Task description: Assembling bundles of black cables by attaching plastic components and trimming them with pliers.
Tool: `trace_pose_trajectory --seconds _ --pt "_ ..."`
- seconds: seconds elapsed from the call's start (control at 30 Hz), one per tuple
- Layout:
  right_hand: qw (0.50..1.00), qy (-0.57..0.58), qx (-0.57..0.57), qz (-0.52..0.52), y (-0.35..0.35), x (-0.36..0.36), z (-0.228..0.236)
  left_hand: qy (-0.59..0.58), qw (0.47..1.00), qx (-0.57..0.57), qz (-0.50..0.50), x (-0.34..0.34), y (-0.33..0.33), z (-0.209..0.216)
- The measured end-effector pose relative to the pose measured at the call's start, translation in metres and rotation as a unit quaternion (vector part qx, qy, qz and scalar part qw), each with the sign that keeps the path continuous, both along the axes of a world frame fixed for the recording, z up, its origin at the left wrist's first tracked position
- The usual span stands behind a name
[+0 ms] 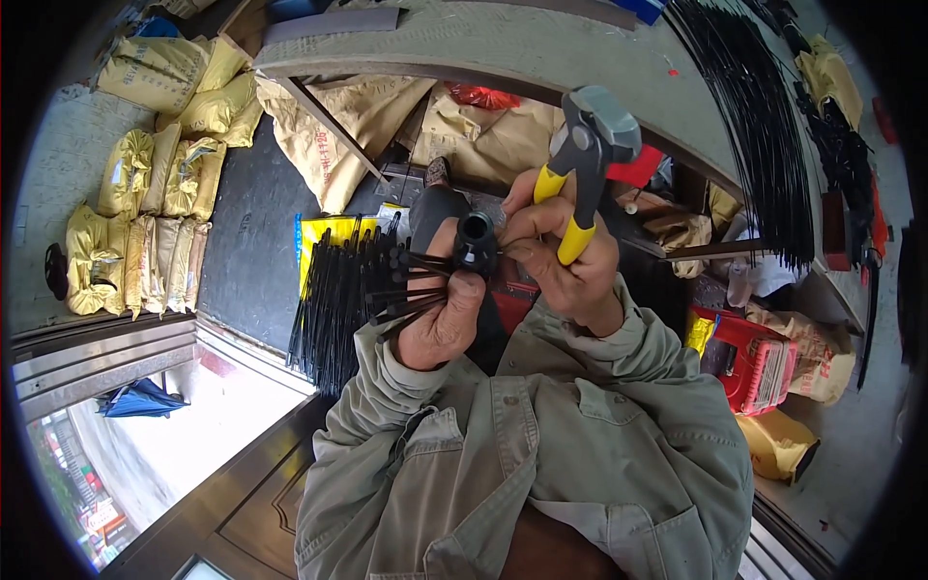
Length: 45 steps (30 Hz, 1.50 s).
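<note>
My left hand (437, 327) is closed round a black tubular hub (475, 253), with its open round end facing up. Several thin black rods (401, 302) stick out leftward from the hub, between my left fingers and thumb. Pliers (587, 184) with yellow grips and a wide silver head lie in my right hand (578, 280), their head pointing up and away. The thumb and fingertips of that hand are pinched together at the hub's right side. Whatever small piece they may pinch is too small to make out.
A bundle of black rods (333, 302) lies left of my lap, and more rods (759, 116) cover the right end of the grey workbench (503, 43) ahead. Yellow sacks (145, 174) are stacked at the left. A red plastic stool (764, 372) stands to the right.
</note>
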State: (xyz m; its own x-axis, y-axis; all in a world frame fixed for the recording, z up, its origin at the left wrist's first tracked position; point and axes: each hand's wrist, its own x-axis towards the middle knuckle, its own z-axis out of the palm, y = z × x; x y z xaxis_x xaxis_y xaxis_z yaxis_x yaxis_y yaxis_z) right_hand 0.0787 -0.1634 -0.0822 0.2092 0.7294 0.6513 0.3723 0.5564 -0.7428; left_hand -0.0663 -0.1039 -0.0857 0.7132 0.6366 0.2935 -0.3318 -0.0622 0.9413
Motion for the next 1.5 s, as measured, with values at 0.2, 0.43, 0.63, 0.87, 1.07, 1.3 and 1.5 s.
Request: trace_pose_trajectory --seconds 0.2,0.43,0.63,0.87,1.07,1.3,1.5 --pt "0.995 0.091 -0.021 0.035 -0.002 -0.007 -0.001 0.007 1.000 0.023 -0.001 -0.003 0.001 -0.010" --pt "1.000 0.015 0.015 -0.009 0.004 -0.008 -0.007 0.006 1.000 0.000 0.013 -0.002 0.002 -0.004" --pt "0.996 -0.032 0.019 -0.075 0.006 -0.012 -0.006 -0.008 0.999 -0.023 0.049 0.001 0.003 -0.003" --pt "0.992 -0.077 0.024 -0.099 0.006 -0.006 -0.005 0.005 0.993 0.098 0.064 0.002 0.002 -0.018" --pt "0.995 -0.068 0.003 -0.079 0.006 -0.004 0.001 -0.014 0.998 0.018 0.053 0.000 0.003 -0.018" --pt "0.997 -0.034 -0.005 -0.068 0.007 -0.005 0.002 0.002 0.998 0.032 0.055 0.000 0.001 -0.015" --pt "0.998 -0.029 -0.014 -0.050 0.007 -0.001 -0.002 -0.025 1.000 -0.016 0.010 -0.001 0.004 -0.014"
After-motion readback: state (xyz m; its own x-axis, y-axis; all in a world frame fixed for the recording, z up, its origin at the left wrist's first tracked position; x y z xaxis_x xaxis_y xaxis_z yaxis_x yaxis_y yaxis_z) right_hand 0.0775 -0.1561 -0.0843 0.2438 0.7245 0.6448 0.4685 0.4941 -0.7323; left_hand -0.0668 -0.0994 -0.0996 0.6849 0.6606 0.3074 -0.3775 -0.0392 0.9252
